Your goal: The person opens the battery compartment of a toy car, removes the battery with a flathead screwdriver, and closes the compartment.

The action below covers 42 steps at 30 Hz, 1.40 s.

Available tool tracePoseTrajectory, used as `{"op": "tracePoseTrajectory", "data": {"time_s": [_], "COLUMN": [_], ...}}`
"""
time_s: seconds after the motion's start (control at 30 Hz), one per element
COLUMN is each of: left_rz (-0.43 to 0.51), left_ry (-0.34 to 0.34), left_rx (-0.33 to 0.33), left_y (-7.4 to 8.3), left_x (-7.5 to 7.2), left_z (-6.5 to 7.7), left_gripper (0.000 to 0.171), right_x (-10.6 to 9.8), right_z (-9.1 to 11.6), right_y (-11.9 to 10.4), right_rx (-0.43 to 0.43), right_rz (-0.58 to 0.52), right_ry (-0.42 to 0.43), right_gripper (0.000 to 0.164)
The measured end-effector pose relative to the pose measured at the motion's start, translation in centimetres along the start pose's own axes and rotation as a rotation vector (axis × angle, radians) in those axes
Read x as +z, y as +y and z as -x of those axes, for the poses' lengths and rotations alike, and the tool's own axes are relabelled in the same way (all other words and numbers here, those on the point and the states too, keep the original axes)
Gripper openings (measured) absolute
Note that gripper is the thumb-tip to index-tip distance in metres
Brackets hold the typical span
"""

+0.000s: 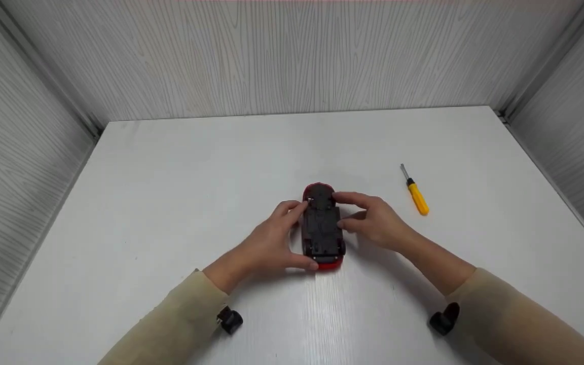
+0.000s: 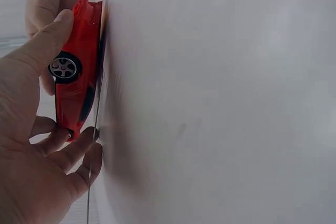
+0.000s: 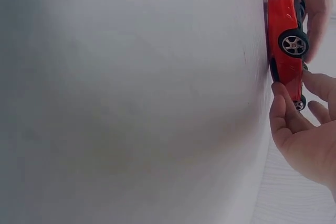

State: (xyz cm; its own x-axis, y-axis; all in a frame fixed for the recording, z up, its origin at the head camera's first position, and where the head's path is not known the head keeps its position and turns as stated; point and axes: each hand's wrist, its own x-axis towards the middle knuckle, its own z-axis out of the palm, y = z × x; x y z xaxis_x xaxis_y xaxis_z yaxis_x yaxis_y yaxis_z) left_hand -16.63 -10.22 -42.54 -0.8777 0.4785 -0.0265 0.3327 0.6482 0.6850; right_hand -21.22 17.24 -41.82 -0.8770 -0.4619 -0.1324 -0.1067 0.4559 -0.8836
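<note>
A red toy car [image 1: 325, 230] lies upside down on the white table, its black underside facing up. My left hand [image 1: 274, 243] holds it from the left, thumb at the near end and fingers at the far left side. In the left wrist view, a wheel [image 2: 64, 67] shows beside that thumb on the car's red flank. From the right, my right hand [image 1: 375, 220] grips the car's side, index finger near the far wheel and thumb at mid-length. The right wrist view shows its fingers [image 3: 286, 114] bent against the red body.
A screwdriver [image 1: 416, 195] with a yellow handle lies on the table [image 1: 195, 167] to the right of the car, its tip pointing away. Wood-grained panels [image 1: 292, 61] stand at the back and both sides.
</note>
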Motion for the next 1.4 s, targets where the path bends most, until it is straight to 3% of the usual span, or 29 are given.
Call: {"op": "tracePoseTrajectory", "data": {"time_s": [0.7,1.07,1.4], "left_rz": [0.028,0.047,0.041], "left_ry": [0.005,0.001,0.004], "left_rx": [-0.018,-0.003,0.004], "left_y": [0.04,-0.11,-0.18], "left_x": [0.21,0.39,0.31], "left_z": [0.03,0.01,-0.12], "left_gripper": [0.123,0.120,0.121], "right_x": [-0.34,-0.58,-0.88], "right_z": [-0.30,-0.71,-1.00], "right_y": [-0.25,-0.20,-0.22], "right_rx": [-0.007,-0.073,-0.039], "right_rz": [0.057,0.093,0.145], "right_ry": [-0.031,-0.071,-0.084], "right_gripper": [0.057,0.049,0.045]}}
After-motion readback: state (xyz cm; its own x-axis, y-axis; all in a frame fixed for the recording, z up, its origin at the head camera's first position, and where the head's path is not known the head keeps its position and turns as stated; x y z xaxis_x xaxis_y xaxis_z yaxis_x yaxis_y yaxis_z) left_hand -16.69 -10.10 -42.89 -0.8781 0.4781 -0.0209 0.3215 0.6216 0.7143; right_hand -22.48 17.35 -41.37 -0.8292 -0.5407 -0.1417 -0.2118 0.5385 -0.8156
